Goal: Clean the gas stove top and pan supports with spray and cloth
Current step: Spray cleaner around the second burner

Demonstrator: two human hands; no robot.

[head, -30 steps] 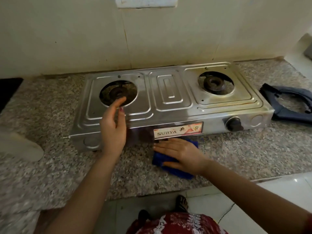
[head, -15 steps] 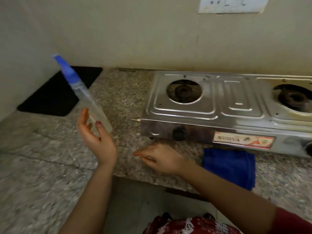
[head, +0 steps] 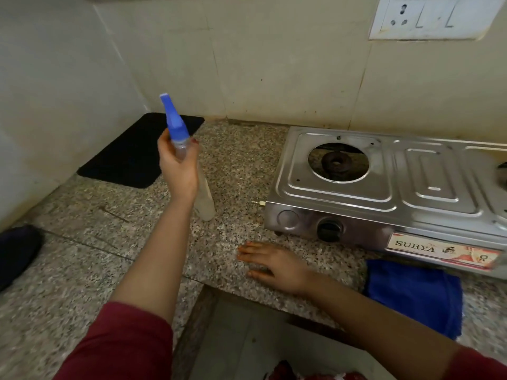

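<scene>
Gripping the spray bottle (head: pixel 204 198) just below its blue nozzle, the left hand (head: pixel 179 165) is now closed around it, where earlier it was open beside it. The right hand (head: pixel 270 266) is lying flat and empty on the granite counter (head: pixel 241 160), having left the blue cloth (head: pixel 414 297), which is lying before the stove (head: pixel 384 193) labelled "SURYA".

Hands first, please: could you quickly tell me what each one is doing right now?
Left hand: closed around the clear plastic spray bottle with the blue nozzle.
Right hand: open, flat on the speckled granite counter, holding nothing.
</scene>
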